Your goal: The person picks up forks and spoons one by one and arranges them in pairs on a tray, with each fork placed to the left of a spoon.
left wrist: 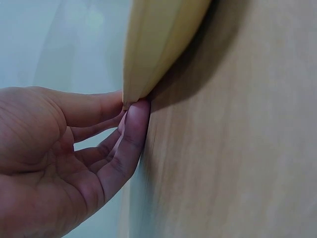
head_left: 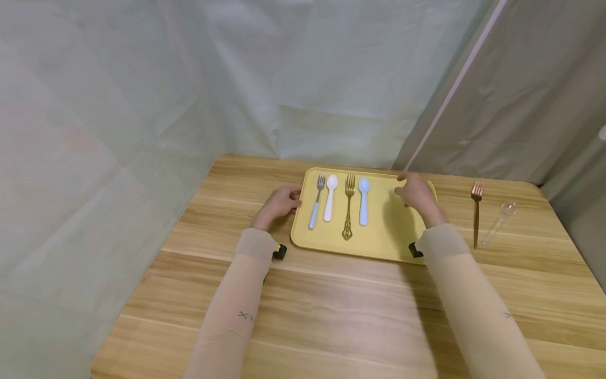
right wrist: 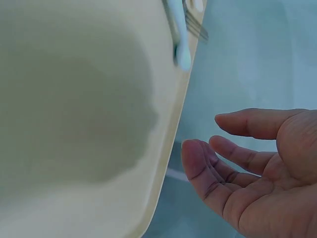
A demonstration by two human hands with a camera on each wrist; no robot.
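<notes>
Yellow plastic tray (head_left: pixel 379 239) sits toward the far side of a wooden table (head_left: pixel 331 316), carrying four utensils in a row: a blue-handled fork (head_left: pixel 316 208), a white spoon (head_left: pixel 329 197), an ornate gold fork (head_left: pixel 349 206) and a pale blue spoon (head_left: pixel 363 201). The person's left hand (head_left: pixel 279 204) meets the tray's left rim, fingertips (left wrist: pixel 136 111) loosely curled and touching the edge without wrapping it. The right hand (head_left: pixel 415 192) hovers over the tray's far right corner, fingers (right wrist: pixel 233 153) relaxed and spread, gripping nothing; the wrist view shows a gap between them and the rim. Apart on the table to the right lie a copper-coloured fork (head_left: pixel 476 213) and a clear plastic spoon (head_left: pixel 501 221).

With only fingertips on one side, a lift or shove from here would likely tip the tray unevenly, and the loose cutlery could slide together or off the low rim.
</notes>
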